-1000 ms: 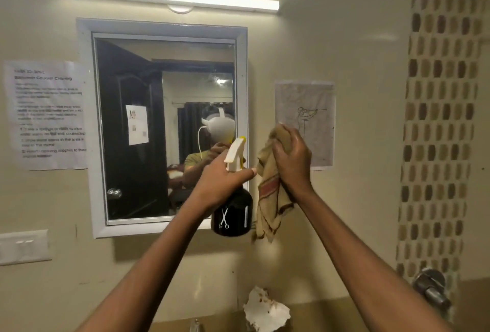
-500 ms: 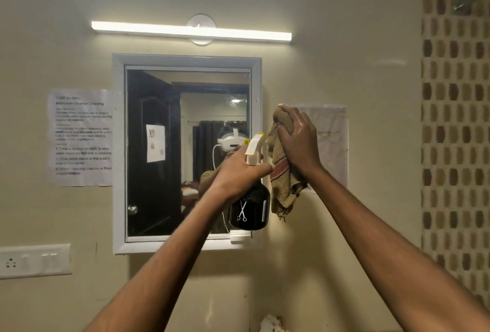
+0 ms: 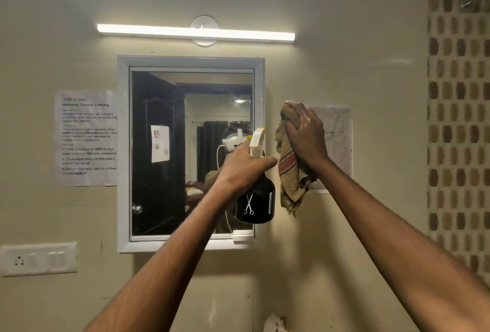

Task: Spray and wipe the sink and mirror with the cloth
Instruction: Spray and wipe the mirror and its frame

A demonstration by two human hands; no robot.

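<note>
A white-framed mirror [image 3: 169, 124] hangs on the cream wall straight ahead. My left hand [image 3: 242, 165] grips a black spray bottle [image 3: 254, 203] with a white and yellow trigger head, held in front of the mirror's lower right corner, nozzle toward the glass. My right hand [image 3: 305, 135] holds a bunched tan cloth [image 3: 290, 172] with a red stripe, just right of the mirror frame, against the wall. The cloth hangs down below my fist. The sink is out of view below.
A lit tube light [image 3: 196, 33] runs above the mirror. A printed notice [image 3: 86, 138] is taped left of it, another paper [image 3: 336, 146] behind my right hand. A switch plate [image 3: 38, 258] sits low left. Patterned tiles [image 3: 458, 119] cover the right wall.
The view has tilted up, so the mirror and light sit lower in frame and the counter has dropped out. Both hands stay raised beside the mirror's right edge.
</note>
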